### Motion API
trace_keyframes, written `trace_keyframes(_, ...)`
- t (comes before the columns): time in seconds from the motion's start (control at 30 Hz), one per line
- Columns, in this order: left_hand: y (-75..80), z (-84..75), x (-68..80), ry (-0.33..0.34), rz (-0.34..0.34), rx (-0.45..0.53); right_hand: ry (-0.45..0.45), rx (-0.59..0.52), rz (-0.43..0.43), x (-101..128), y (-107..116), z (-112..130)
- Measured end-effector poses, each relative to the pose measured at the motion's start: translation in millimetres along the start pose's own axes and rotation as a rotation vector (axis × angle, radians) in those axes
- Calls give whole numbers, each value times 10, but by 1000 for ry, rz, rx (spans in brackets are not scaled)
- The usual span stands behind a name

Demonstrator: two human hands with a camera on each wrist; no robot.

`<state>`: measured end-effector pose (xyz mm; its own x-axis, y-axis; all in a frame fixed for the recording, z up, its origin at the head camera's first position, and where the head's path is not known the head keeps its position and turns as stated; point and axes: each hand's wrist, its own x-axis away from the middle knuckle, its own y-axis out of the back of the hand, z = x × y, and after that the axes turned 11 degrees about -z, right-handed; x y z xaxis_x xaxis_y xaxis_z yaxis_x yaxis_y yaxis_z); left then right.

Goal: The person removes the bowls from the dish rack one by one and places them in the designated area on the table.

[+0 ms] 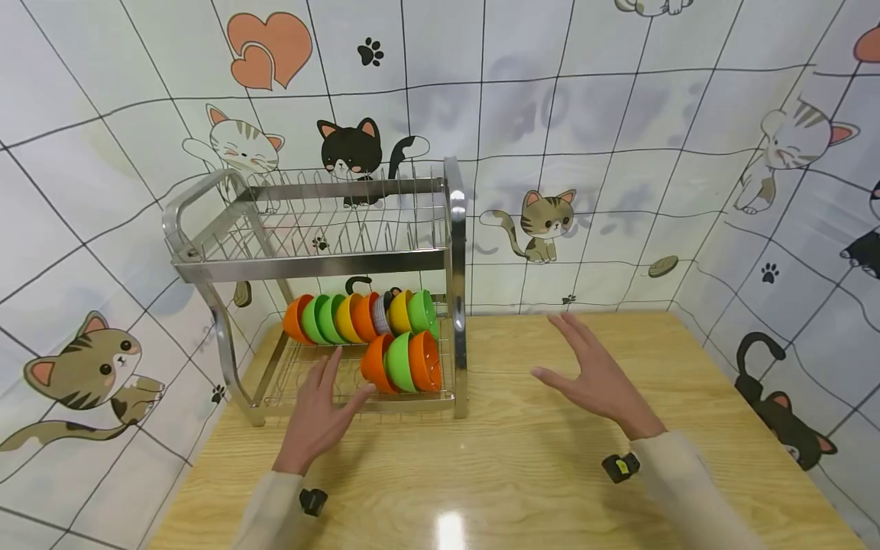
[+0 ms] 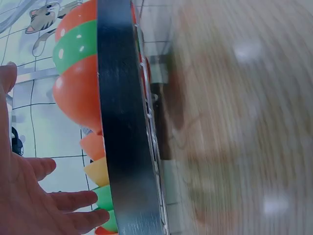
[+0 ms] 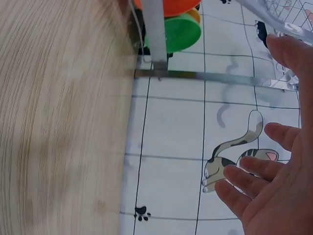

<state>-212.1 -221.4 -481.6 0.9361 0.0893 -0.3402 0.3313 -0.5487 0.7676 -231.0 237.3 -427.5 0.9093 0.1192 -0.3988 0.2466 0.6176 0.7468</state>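
The front row of three plastic bowls (image 1: 402, 361), orange, green, orange, stands on edge in the lower tier of the steel dish rack (image 1: 450, 229) on the counter (image 1: 522, 473). The left hand (image 1: 318, 416) reaches in beside them with fingers spread, holding nothing; a careless brush could topple the loosely propped bowls. The right hand (image 1: 596, 378) hovers spread above the counter, well apart from the rack.

Wooden table (image 1: 522, 473): pale grain, glossy, with a bright glare spot of overhead light near the front edge. Walls (image 1: 619, 153): white tile-pattern covering with dark grid lines, printed with cartoon cats, paw prints and orange hearts, meeting in a corner at the table's far right.
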Motion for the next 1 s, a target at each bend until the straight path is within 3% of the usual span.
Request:
trace_keyframes(0.23, 14, -99, -66, 101, 70, 143, -12, -175, 22, -42, -131, 169)
trace_keyframes(0.67, -16, -242, -164, 214, 62, 370, -35, -413, 20, -170, -360, 455)
trace_keyframes(1.0, -60, -322, -220, 322, 73, 418, -89, -505, -3, -277, -518, 643)
